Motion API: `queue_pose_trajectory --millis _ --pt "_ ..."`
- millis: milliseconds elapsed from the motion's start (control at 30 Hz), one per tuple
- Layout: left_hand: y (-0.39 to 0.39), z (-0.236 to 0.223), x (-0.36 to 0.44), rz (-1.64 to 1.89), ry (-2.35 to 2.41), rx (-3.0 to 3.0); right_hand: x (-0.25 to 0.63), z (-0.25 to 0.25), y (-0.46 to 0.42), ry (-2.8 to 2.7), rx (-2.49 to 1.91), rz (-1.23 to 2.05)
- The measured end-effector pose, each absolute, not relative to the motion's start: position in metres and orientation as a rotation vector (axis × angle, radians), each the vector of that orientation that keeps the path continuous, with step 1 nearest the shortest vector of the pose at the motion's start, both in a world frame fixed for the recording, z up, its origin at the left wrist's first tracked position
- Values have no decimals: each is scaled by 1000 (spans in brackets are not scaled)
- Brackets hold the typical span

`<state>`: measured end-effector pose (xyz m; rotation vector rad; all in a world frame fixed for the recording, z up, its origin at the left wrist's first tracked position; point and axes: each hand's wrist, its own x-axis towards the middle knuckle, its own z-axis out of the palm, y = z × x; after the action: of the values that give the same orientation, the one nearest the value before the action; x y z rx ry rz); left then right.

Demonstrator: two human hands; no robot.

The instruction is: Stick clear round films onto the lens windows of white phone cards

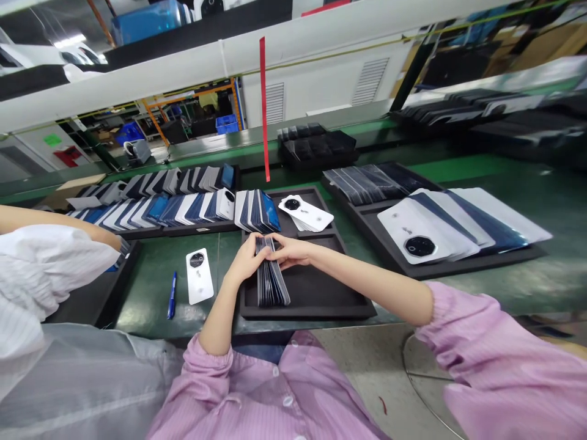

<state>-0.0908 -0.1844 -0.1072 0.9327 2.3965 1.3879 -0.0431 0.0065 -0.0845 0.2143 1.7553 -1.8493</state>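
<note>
A stack of thin phone back covers stands on edge in a black tray before me. My left hand is closed on the stack's far left side, thumb across the top edges. From the right, my right hand grips the same far end with its fingers and thumb. Just behind my hands sits a slanted group of white and blue covers. Several white covers with round black camera patches lie fanned at the tray's back right.
A single white cover and a blue pen lie on the green bench to the left. Further trays hold rows of covers and a large fanned pile. At far left, a co-worker's white sleeve reaches in.
</note>
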Motion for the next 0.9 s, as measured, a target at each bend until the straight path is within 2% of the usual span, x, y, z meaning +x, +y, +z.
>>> queue_pose_trajectory --millis 467,700,900 --pt "-191 -131 -84 1438 2637 695 -46 -74 -28 1989 416 -1647" --pt "-181 -147 -84 1533 2662 339 -48 -62 -43 2192 424 -1394" --pt "-187 -145 -97 1527 2534 294 -44 -53 -62 2417 385 -1081"
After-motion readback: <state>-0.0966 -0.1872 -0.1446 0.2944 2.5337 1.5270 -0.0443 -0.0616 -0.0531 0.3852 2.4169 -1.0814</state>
